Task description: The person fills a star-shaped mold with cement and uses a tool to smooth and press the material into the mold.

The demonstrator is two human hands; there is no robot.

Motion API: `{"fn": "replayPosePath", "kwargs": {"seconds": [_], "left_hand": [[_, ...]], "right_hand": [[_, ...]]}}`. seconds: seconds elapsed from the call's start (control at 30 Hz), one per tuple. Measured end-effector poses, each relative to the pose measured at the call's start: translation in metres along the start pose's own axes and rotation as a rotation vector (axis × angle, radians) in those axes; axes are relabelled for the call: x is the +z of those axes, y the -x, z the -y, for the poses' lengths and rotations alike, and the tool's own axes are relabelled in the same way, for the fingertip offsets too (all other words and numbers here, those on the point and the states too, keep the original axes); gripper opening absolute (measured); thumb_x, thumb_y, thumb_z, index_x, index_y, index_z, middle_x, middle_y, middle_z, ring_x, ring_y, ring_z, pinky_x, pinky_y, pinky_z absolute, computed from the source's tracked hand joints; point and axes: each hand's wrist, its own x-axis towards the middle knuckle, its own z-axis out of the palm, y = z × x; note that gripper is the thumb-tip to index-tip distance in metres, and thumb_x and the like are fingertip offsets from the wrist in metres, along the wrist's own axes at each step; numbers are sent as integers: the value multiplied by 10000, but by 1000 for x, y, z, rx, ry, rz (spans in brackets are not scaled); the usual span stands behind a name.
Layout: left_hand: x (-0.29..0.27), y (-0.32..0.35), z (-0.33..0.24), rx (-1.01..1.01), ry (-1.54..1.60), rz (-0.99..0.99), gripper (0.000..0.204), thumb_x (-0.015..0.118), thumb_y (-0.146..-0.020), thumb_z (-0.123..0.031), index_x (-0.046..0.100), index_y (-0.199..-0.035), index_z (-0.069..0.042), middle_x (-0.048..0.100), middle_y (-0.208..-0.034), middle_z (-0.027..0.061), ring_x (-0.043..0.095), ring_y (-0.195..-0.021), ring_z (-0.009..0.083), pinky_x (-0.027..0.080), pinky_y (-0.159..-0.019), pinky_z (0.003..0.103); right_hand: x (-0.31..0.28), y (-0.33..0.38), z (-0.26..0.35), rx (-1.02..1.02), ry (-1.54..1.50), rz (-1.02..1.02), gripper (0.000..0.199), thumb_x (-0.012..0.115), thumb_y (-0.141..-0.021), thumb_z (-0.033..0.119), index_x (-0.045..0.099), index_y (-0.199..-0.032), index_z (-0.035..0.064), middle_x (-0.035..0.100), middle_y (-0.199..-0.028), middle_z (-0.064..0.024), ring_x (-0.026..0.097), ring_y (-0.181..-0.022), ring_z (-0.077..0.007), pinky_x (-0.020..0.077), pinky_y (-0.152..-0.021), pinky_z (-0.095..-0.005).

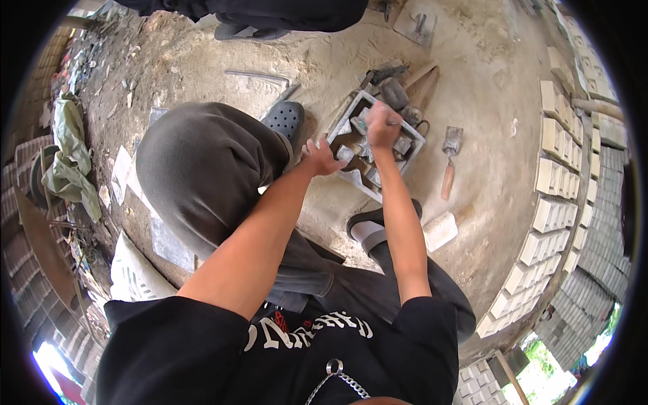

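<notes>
Between my feet lies a grey rectangular mould (413,132) with shaped blocks and hollows inside its rim. My left hand (322,158) rests against its left edge, fingers spread. Over the upper part of the mould, my right hand (383,126) is closed in a fist; a small grey end shows beside it, but most of what it grips is hidden. To the right of the mould, a trowel (449,162) with a wooden handle lies on the floor. Nearer to me is a pale flat float (441,231) with a wooden handle.
Grey tools and a dark lump (393,93) lie just beyond the mould. Rows of cream blocks (550,175) line the right side. Another person's dark clothing (290,13) shows at the top. A white sack (138,270) and a green sack (71,155) are on the left.
</notes>
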Motion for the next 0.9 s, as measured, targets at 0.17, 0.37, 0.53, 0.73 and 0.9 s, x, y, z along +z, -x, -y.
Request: {"fn": "replayPosePath", "kwargs": {"seconds": [0.17, 0.37, 0.53, 0.73, 0.9], "left_hand": [[9, -7, 11, 18, -40, -20, 1186, 628, -685, -679, -2, -1451, -27, 74, -1442, 372, 126, -1336, 537, 170, -1086, 555], [-2, 3, -7, -1, 3, -11, 1176, 637, -678, -670, 13, -1453, -44, 75, -1439, 376, 125, -1338, 532, 168, -1085, 555], [4, -11, 8, 10, -26, -67, 1144, 660, -669, -640, 59, -1456, -66, 95, -1451, 344, 126, -1340, 522, 170, -1088, 551], [-2, -5, -2, -40, -54, 10, 1202, 656, -665, -668, -1, -1459, -51, 83, -1441, 361, 151, -1334, 520, 189, -1093, 522], [3, -7, 4, -9, -143, -82, 1186, 660, -660, -667, 32, -1458, -55, 154, -1434, 338, 222, -1329, 484, 235, -1082, 505]], "right_hand": [[14, -8, 13, 75, 67, -81, 373, 452, -888, 177, 373, -547, 48, 392, -504, 31, 360, -492, -56, 275, -452, -267], [3, 13, -14, -141, 148, -210, 363, 460, -881, 186, 381, -560, 35, 393, -517, 30, 367, -501, -63, 292, -465, -269], [11, 4, 16, 110, 155, -198, 353, 479, -870, 189, 362, -593, 3, 376, -551, 26, 344, -572, -60, 285, -492, -271], [16, 23, -12, 55, 168, -369, 378, 486, -867, 242, 431, -612, -31, 421, -540, 1, 378, -535, -94, 307, -482, -309], [25, 6, 42, 217, 132, -378, 379, 476, -858, 225, 376, -571, -2, 406, -539, 6, 382, -531, -98, 313, -478, -322]]}}
